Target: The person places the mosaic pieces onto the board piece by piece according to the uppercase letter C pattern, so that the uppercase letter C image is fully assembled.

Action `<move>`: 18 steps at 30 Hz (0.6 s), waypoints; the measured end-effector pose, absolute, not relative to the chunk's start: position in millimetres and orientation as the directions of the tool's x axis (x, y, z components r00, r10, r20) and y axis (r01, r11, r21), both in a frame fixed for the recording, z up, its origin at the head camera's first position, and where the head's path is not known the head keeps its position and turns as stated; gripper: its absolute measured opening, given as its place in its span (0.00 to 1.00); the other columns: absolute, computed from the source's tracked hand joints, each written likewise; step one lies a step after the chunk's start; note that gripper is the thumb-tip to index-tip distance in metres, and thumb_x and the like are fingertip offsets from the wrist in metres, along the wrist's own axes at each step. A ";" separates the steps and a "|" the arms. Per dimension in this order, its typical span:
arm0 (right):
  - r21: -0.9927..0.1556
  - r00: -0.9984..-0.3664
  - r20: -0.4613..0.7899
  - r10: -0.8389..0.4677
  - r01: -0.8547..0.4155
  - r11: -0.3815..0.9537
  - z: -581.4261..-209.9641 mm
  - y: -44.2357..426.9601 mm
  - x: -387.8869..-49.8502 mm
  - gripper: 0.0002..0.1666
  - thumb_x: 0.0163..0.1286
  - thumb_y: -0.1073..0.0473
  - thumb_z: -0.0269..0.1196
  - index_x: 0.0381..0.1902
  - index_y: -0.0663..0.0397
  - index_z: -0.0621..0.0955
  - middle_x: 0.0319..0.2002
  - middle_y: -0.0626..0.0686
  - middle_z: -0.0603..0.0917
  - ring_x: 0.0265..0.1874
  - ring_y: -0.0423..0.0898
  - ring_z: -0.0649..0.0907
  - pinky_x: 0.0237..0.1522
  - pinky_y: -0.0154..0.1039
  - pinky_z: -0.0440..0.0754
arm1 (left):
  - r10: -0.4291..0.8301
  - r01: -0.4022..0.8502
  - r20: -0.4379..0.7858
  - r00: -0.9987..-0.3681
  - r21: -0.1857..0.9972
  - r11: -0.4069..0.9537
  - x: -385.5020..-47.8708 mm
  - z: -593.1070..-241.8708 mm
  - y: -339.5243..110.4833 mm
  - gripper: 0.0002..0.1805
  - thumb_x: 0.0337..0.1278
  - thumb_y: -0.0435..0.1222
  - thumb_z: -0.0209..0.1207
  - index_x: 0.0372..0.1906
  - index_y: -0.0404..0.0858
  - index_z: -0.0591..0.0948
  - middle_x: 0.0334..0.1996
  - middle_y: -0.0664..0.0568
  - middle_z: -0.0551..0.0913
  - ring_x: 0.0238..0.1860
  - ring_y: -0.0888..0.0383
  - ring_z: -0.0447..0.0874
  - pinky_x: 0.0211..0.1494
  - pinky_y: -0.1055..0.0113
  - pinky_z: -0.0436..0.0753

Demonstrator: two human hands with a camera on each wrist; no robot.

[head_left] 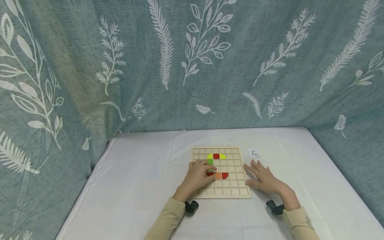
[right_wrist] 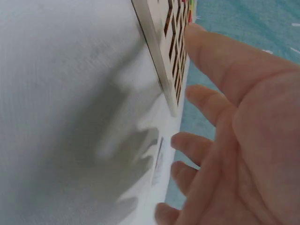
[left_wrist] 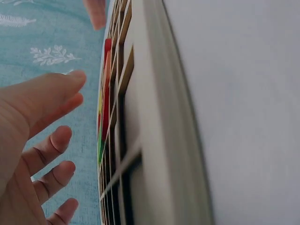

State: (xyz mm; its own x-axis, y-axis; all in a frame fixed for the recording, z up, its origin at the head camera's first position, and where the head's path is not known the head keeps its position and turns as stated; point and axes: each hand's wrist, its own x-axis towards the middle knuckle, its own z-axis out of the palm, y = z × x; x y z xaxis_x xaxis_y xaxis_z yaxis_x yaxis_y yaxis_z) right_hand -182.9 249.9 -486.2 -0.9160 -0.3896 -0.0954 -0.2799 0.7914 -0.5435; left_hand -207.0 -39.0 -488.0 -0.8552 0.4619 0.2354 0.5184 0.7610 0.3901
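Observation:
A wooden grid board (head_left: 234,192) lies flat on the table, with coloured tiles in some of its squares. In its upper row a red square tile (head_left: 216,156) sits between two rounded yellow tiles (head_left: 222,156). Below the left one is a green tile (head_left: 210,162), partly covered by my left hand (head_left: 198,174). An orange tile (head_left: 218,176) lies lower down, with red tiles (head_left: 225,175) on both sides. The left hand hovers over the board's left part, fingers loosely bent, nothing seen between them. My right hand (head_left: 265,180) is spread beside the right edge, holding nothing.
A small white card (head_left: 254,153) with a printed grid pattern lies right of the board's far corner. White cloth (head_left: 144,186) covers the table. A blue-green curtain (head_left: 180,110) with white leaf prints hangs behind and at the sides.

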 end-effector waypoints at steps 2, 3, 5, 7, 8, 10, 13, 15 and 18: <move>-0.537 -0.922 -0.058 -0.383 -0.295 0.790 -486.0 250.6 -183.6 0.37 0.66 0.46 0.56 0.68 0.56 0.63 0.69 0.70 0.51 0.68 0.70 0.45 0.61 0.70 0.38 | 0.464 0.519 0.232 -0.855 0.401 0.755 -208.2 -488.2 -43.3 0.13 0.51 0.48 0.64 0.42 0.52 0.85 0.33 0.58 0.78 0.35 0.61 0.67 0.50 0.52 0.66; -0.532 -0.923 -0.037 -0.382 -0.305 0.790 -486.0 250.8 -184.2 0.36 0.67 0.47 0.56 0.68 0.57 0.63 0.69 0.70 0.52 0.67 0.71 0.46 0.61 0.70 0.39 | 0.466 0.520 0.232 -0.854 0.407 0.751 -208.9 -488.3 -45.5 0.13 0.51 0.48 0.63 0.43 0.52 0.85 0.34 0.58 0.78 0.35 0.61 0.67 0.50 0.52 0.66; -0.533 -0.925 -0.001 -0.379 -0.320 0.783 -486.1 250.8 -185.7 0.35 0.67 0.48 0.56 0.67 0.58 0.64 0.68 0.70 0.53 0.67 0.71 0.47 0.61 0.70 0.40 | 0.467 0.523 0.237 -0.852 0.425 0.739 -210.5 -488.3 -50.4 0.14 0.51 0.48 0.64 0.43 0.51 0.84 0.35 0.57 0.78 0.34 0.61 0.67 0.50 0.52 0.66; -0.528 -0.925 0.027 -0.379 -0.335 0.780 -486.9 250.5 -188.6 0.34 0.67 0.48 0.56 0.67 0.58 0.65 0.68 0.70 0.53 0.67 0.71 0.47 0.61 0.70 0.40 | 0.466 0.526 0.244 -0.850 0.438 0.729 -212.2 -487.7 -55.6 0.14 0.51 0.47 0.63 0.44 0.51 0.84 0.37 0.57 0.78 0.35 0.61 0.66 0.50 0.51 0.66; -0.523 -0.925 0.040 -0.377 -0.341 0.781 -487.2 249.9 -190.5 0.34 0.67 0.48 0.56 0.67 0.58 0.65 0.69 0.70 0.53 0.68 0.70 0.47 0.61 0.70 0.41 | 0.466 0.528 0.250 -0.849 0.446 0.723 -213.2 -487.3 -58.3 0.14 0.52 0.47 0.63 0.44 0.50 0.84 0.37 0.56 0.78 0.35 0.60 0.66 0.50 0.50 0.65; -0.508 -0.924 0.064 -0.376 -0.355 0.785 -487.5 249.5 -194.7 0.35 0.67 0.48 0.56 0.67 0.57 0.65 0.69 0.70 0.52 0.68 0.69 0.46 0.61 0.70 0.41 | 0.461 0.530 0.262 -0.848 0.450 0.719 -215.1 -487.2 -63.0 0.14 0.52 0.47 0.63 0.44 0.49 0.84 0.37 0.55 0.78 0.35 0.60 0.67 0.51 0.49 0.65; -0.473 -0.922 0.103 -0.372 -0.375 0.797 -486.6 248.4 -202.9 0.35 0.67 0.47 0.57 0.67 0.55 0.64 0.69 0.69 0.51 0.69 0.68 0.46 0.61 0.70 0.42 | 0.441 0.523 0.282 -0.852 0.435 0.733 -218.4 -488.0 -70.0 0.15 0.52 0.47 0.63 0.45 0.48 0.84 0.35 0.55 0.78 0.36 0.59 0.67 0.52 0.47 0.65; -0.449 -0.921 0.126 -0.367 -0.383 0.807 -484.8 247.4 -208.9 0.35 0.67 0.47 0.57 0.68 0.54 0.64 0.70 0.69 0.51 0.69 0.68 0.46 0.61 0.70 0.42 | 0.415 0.513 0.307 -0.856 0.417 0.750 -221.2 -489.2 -74.9 0.16 0.52 0.47 0.63 0.46 0.48 0.84 0.35 0.55 0.77 0.36 0.59 0.69 0.52 0.47 0.65; -0.409 -0.922 0.159 -0.354 -0.388 0.826 -481.1 246.1 -217.6 0.36 0.66 0.46 0.57 0.68 0.52 0.63 0.70 0.68 0.52 0.69 0.67 0.47 0.61 0.70 0.43 | 0.371 0.500 0.363 -0.855 0.387 0.775 -226.1 -490.3 -82.1 0.18 0.52 0.48 0.63 0.47 0.48 0.83 0.37 0.55 0.77 0.39 0.57 0.71 0.52 0.47 0.65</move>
State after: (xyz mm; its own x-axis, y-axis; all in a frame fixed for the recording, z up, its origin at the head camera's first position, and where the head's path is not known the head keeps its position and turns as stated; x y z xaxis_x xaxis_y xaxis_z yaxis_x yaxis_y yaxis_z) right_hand -217.6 246.1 -481.1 -0.9216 -0.3540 0.1591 -0.3879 0.8257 -0.4095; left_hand -226.1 -82.1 -490.3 -0.8547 0.3712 0.3628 0.5005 0.7746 0.3866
